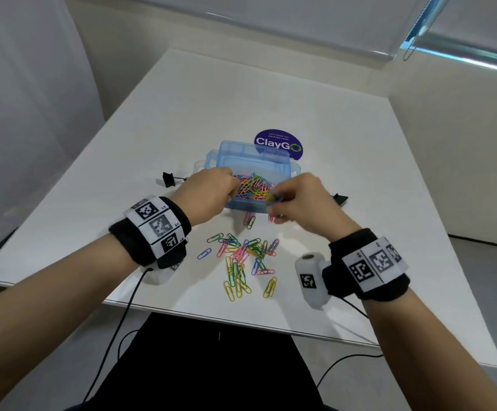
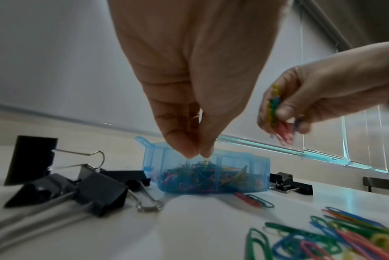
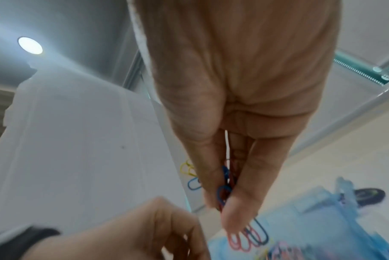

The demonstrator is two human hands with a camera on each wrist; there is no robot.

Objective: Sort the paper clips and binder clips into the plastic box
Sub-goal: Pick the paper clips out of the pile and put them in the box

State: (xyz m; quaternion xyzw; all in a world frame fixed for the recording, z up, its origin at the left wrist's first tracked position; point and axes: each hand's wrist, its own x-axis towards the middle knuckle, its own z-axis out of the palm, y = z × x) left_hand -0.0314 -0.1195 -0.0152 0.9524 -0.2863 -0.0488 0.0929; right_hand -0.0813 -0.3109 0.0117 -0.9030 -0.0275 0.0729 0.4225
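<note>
Your right hand (image 1: 300, 200) pinches a bunch of paper clips (image 2: 278, 119); left hand (image 1: 208, 194) fingertips close together, holding nothing visible, over the plastic box (image 1: 256, 173). White desk (image 1: 271, 90), loose clips (image 1: 244, 259), binder clips (image 2: 77, 186), window blinds behind.

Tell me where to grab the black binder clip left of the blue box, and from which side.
Judging from the left wrist view, pinch the binder clip by its black body, coming from above and the left. Its wire handles point right toward the plastic box, so the body's outer faces look open. The left hand is nearest.
</note>
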